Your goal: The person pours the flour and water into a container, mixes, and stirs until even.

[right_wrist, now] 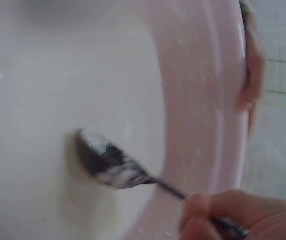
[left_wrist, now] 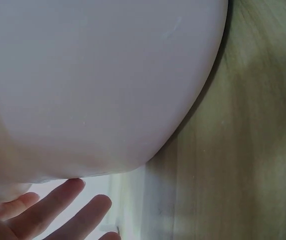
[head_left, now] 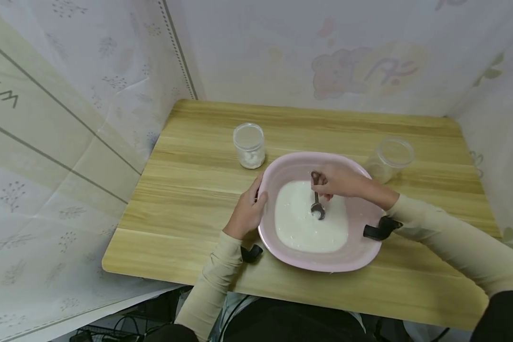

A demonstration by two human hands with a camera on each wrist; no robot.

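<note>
A pink plastic basin (head_left: pixel 278 247) holds a white, milky liquid (head_left: pixel 295 228). My right hand (head_left: pixel 339 181) is over the basin and pinches a metal spoon (head_left: pixel 317 205) by its handle. The spoon's bowl is at the liquid's surface, with white stuff clinging to it in the right wrist view, where the spoon (right_wrist: pixel 111 162) slants down from the fingers. My left hand (head_left: pixel 245 211) grips the basin's left rim, thumb near the top edge. In the left wrist view its fingers (left_wrist: pixel 85 215) lie by the basin's outer wall (left_wrist: pixel 102 90), one fingertip touching it.
Behind the basin on the left stands a clear jar (head_left: pixel 250 147) with white lumps inside. A second clear jar (head_left: pixel 391 159) is at the back right, partly hidden by the basin. All stand on a wood-grain table (head_left: pixel 175 213) with patterned curtains (head_left: pixel 256 52) around it.
</note>
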